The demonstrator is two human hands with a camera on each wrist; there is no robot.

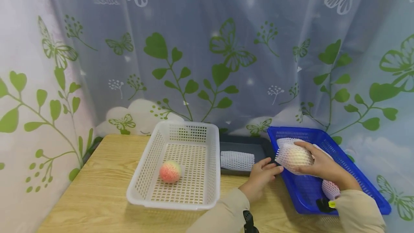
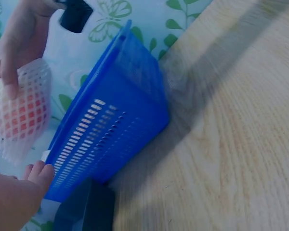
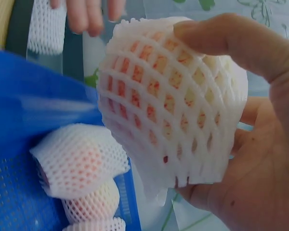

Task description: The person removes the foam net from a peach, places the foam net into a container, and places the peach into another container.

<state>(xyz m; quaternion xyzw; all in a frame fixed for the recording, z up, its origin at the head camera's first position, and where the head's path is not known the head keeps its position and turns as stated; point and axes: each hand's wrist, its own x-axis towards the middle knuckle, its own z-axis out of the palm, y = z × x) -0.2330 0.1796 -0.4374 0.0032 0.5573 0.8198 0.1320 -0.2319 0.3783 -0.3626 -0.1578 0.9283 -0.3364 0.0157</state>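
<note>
My right hand point(image 1: 325, 164) grips a red and pale-yellow peach point(image 3: 168, 91) wrapped in a white foam net. It holds the fruit above the left rim of the blue basket point(image 1: 302, 190). Several more netted fruits point(image 3: 79, 161) lie inside that basket, partly hidden by my right arm in the head view. My left hand point(image 1: 260, 179) hovers by the basket's left side, over the front edge of a dark tray point(image 1: 258, 148). Its fingers are loosely extended, apart from the netted peach, with nothing in them. An empty-looking foam net point(image 1: 237, 161) lies in the tray.
A white plastic basket point(image 1: 173, 205) stands left of the tray and holds one unwrapped peach point(image 1: 170, 172). Everything rests on a wooden table point(image 1: 97, 190). A patterned curtain point(image 1: 194, 53) hangs close behind the baskets.
</note>
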